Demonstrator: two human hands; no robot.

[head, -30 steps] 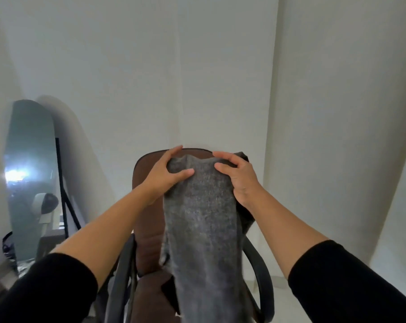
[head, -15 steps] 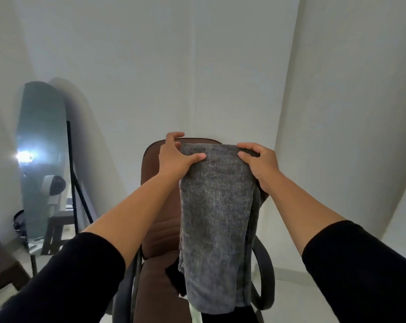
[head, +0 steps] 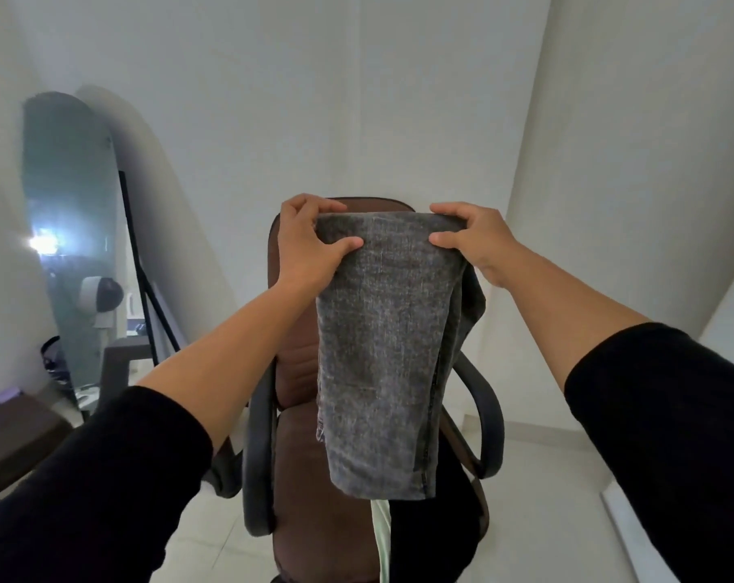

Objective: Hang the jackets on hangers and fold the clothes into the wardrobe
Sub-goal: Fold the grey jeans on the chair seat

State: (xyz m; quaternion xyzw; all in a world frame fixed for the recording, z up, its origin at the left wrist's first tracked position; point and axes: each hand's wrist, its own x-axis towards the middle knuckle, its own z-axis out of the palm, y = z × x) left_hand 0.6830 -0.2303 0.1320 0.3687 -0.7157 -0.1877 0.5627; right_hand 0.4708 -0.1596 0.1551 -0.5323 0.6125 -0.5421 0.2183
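Observation:
Grey denim trousers (head: pixel 382 351), folded over, hang in front of me above a brown office chair (head: pixel 293 372). My left hand (head: pixel 310 246) grips the folded top edge at its left corner. At the right corner my right hand (head: pixel 474 241) pinches the same edge. The fold hangs straight down to about the chair seat. More clothes, one dark (head: pixel 432 536) and one pale green (head: pixel 383 540), lie on the seat, mostly hidden behind the trousers.
A tall mirror (head: pixel 68 229) on a black stand leans against the wall at the left. A dark bench (head: pixel 12 439) is at the lower left. White walls form a corner behind the chair. Pale tiled floor (head: pixel 538 511) lies to the right.
My hands have spread apart along the top edge, pulling the fold flat and wider. The view has tilted down, so the trousers' lower end and the chair seat now show.

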